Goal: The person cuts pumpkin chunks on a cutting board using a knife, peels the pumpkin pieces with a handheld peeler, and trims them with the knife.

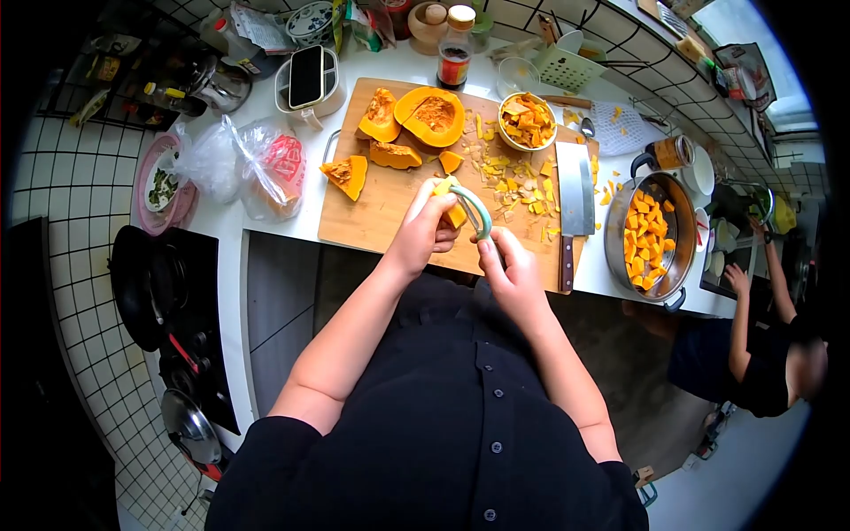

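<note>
A small piece of pumpkin [455, 214] is held in my left hand [425, 232] above the front of the wooden cutting board [354, 226]. My right hand [512, 273] grips a pale green peeler [479, 211], whose head lies against the pumpkin piece. Behind them on the board are a hollowed pumpkin half [430, 116], several cut wedges [345, 176] and scattered peelings [522, 190]. A bowl [528, 121] full of peelings stands at the back of the board. The cleaver [575, 190] lies at the board's right side.
Right of the board stands a metal pot [677, 212] with pumpkin chunks. Plastic bags [266, 168] sit on the left, near a pink basin [150, 199] and the black stove [204, 327]. A bottle [455, 53] stands behind the board. Another person [744, 354] is at the far right.
</note>
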Demonstrator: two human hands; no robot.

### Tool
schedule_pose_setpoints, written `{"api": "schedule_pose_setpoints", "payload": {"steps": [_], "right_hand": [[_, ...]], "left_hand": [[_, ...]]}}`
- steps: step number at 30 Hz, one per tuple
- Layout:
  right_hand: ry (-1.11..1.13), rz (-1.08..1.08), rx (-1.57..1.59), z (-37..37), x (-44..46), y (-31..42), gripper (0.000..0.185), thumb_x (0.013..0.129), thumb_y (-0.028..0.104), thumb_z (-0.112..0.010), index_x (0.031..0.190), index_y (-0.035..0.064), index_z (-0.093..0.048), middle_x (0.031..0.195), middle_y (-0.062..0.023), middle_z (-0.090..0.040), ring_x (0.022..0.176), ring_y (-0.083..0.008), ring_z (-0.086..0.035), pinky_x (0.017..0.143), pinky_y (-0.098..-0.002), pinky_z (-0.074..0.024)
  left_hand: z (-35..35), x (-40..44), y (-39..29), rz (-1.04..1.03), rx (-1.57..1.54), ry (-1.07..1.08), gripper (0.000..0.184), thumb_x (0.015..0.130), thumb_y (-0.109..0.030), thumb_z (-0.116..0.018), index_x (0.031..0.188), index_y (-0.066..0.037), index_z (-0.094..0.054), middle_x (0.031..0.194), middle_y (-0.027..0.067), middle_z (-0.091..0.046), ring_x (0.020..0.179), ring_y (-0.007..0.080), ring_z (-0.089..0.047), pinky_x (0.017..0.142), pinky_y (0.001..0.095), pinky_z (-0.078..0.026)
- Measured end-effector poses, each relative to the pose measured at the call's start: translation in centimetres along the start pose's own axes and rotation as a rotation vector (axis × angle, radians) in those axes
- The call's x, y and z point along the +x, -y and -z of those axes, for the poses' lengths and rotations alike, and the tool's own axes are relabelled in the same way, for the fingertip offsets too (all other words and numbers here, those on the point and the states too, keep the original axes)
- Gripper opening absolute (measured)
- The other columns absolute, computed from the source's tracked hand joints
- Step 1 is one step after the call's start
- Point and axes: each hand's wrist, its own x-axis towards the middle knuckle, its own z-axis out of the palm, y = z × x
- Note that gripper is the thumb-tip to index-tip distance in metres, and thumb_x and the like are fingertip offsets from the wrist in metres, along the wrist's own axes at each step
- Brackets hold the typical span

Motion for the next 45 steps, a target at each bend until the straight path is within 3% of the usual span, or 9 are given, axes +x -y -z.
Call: {"api": "schedule_pose_setpoints", "payload": {"steps": [12, 19, 31, 34, 37, 40, 45], "right_hand": [[-0.063, 0.140, -0.112, -0.7, -0.2, 0.4, 0.012, 0.091, 0.011, -0.056, 0.098, 0.0020, -0.053, 0.067, -0.0181, -0.057, 0.061, -0.0347, -0.060, 0.055, -0.0371, -0.0456], [-0.105, 0.193, -0.181, -1.0, -0.2, 0.2, 0.011, 0.091, 0.011, -0.057, 0.094, 0.0021, -0.052, 0.067, -0.0199, -0.057, 0.063, -0.0383, -0.060, 0.054, -0.0410, -0.0455], [-0.197, 0.290, -0.367, -1.3, -0.1, -0.3, 0.014, 0.089, 0.013, -0.058, 0.087, 0.0037, -0.048, 0.065, -0.0190, -0.057, 0.061, -0.0377, -0.059, 0.052, -0.0441, -0.0467], [-0.178, 0.251, -0.392, -1.2, -0.2, -0.1, 0.009, 0.090, 0.006, -0.056, 0.094, 0.0000, -0.052, 0.072, -0.0219, -0.057, 0.065, -0.0410, -0.058, 0.055, -0.0430, -0.0455], [-0.225, 0.263, -0.420, -1.4, 0.1, 0.0, 0.014, 0.089, 0.013, -0.058, 0.087, 0.0041, -0.048, 0.065, -0.0191, -0.057, 0.060, -0.0378, -0.059, 0.052, -0.0447, -0.0468], [-0.197, 0.144, -0.337, -1.4, 0.1, 0.0, 0.014, 0.089, 0.013, -0.058, 0.087, 0.0045, -0.048, 0.065, -0.0191, -0.057, 0.060, -0.0378, -0.059, 0.051, -0.0448, -0.0468], [-0.211, 0.246, -0.378, -1.0, 0.5, -1.3, 0.015, 0.090, 0.014, -0.058, 0.087, 0.0040, -0.048, 0.066, -0.0194, -0.057, 0.061, -0.0389, -0.059, 0.051, -0.0458, -0.0464]], "left_hand": [[-0.3, 0.1, 0.9, -0.032, -0.059, -0.008, 0.020, 0.095, -0.029, -0.033, 0.108, -0.016, -0.041, 0.084, 0.0014, -0.047, 0.054, 0.0052, -0.028, 0.045, 0.0174, -0.023], [-1.3, -0.4, 1.2, -0.098, 0.037, -0.029, 0.020, 0.101, -0.031, -0.031, 0.111, -0.016, -0.040, 0.087, -0.0022, -0.044, 0.058, 0.0048, -0.028, 0.048, 0.0184, -0.023], [-0.9, -0.7, 1.3, -0.191, 0.120, 0.057, 0.019, 0.101, -0.029, -0.037, 0.112, -0.013, -0.038, 0.083, -0.0018, -0.041, 0.057, 0.0040, -0.028, 0.047, 0.0181, -0.022], [-0.9, -0.6, 1.5, -0.241, 0.139, 0.040, 0.018, 0.100, -0.026, -0.038, 0.111, -0.012, -0.038, 0.082, -0.0011, -0.041, 0.056, 0.0038, -0.030, 0.046, 0.0182, -0.023], [-1.0, -0.6, 1.8, -0.317, 0.181, -0.001, 0.017, 0.098, -0.021, -0.040, 0.112, -0.012, -0.036, 0.080, -0.0005, -0.041, 0.056, 0.0036, -0.031, 0.046, 0.0182, -0.025], [-1.0, -0.2, 3.0, -0.431, 0.288, -0.078, 0.018, 0.097, -0.017, -0.042, 0.112, -0.012, -0.034, 0.078, -0.0003, -0.041, 0.056, 0.0030, -0.031, 0.045, 0.0181, -0.027], [-0.4, -0.4, 2.7, -0.337, 0.292, -0.030, 0.018, 0.095, -0.012, -0.044, 0.109, -0.011, -0.033, 0.077, -0.0005, -0.041, 0.058, 0.0029, -0.034, 0.047, 0.0186, -0.031]]}}
